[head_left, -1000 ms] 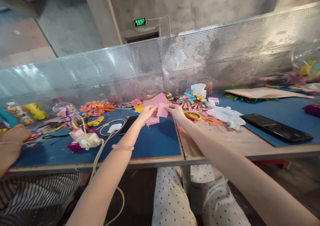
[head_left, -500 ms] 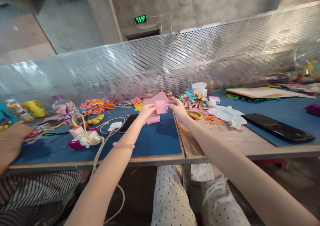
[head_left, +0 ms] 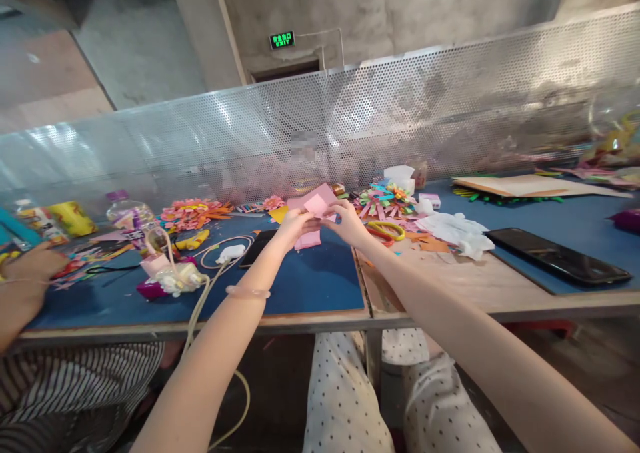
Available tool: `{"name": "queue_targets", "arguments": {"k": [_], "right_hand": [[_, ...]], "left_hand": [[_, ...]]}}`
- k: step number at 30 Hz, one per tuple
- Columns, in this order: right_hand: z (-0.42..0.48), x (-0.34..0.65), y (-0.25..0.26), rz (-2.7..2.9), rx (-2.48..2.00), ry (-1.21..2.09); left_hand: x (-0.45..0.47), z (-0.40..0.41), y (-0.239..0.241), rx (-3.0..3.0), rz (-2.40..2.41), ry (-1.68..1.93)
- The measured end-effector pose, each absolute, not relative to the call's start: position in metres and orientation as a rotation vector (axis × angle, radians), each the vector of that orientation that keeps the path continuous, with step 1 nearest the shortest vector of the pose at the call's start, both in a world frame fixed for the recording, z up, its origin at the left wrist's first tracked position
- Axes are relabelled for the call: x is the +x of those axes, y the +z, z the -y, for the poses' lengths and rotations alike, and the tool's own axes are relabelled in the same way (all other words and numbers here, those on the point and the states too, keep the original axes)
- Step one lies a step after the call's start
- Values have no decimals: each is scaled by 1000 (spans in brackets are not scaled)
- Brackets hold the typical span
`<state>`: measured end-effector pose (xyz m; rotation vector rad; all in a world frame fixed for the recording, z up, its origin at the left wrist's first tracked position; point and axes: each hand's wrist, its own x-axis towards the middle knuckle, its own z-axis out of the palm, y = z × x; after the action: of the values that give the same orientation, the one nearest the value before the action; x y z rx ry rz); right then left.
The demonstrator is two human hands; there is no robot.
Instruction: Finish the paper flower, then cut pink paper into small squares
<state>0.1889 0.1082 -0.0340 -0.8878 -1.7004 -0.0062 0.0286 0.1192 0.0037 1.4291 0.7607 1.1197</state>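
Note:
Both my arms reach forward over the blue table mat [head_left: 310, 283]. My left hand [head_left: 294, 227] and my right hand [head_left: 349, 222] meet above the mat, and together they pinch a small pink paper piece [head_left: 317, 205]. More pink paper [head_left: 307, 239] lies on the mat just under my hands. Yellow-handled scissors [head_left: 384, 229] rest right of my right hand. A pile of colourful paper strips [head_left: 387, 199] sits behind it.
A black phone [head_left: 560, 255] lies at the right, white crumpled paper [head_left: 453, 229] beside it. A dark phone [head_left: 256, 247], white cables and chargers [head_left: 175, 278] sit left. Another person's hand [head_left: 27, 273] works at far left. A perforated metal screen [head_left: 450, 113] backs the table.
My hands have drawn closer together, and the pink piece has been turned and tilted between my fingers. The other person's hand shifted slightly.

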Motion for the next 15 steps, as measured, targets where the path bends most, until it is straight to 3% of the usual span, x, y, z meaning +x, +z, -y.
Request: {"name": "queue_targets", "arguments": {"k": [15], "right_hand": [[-107, 188, -30, 1718, -925, 118]], "left_hand": [[29, -119, 2, 1455, -671, 1048]]}}
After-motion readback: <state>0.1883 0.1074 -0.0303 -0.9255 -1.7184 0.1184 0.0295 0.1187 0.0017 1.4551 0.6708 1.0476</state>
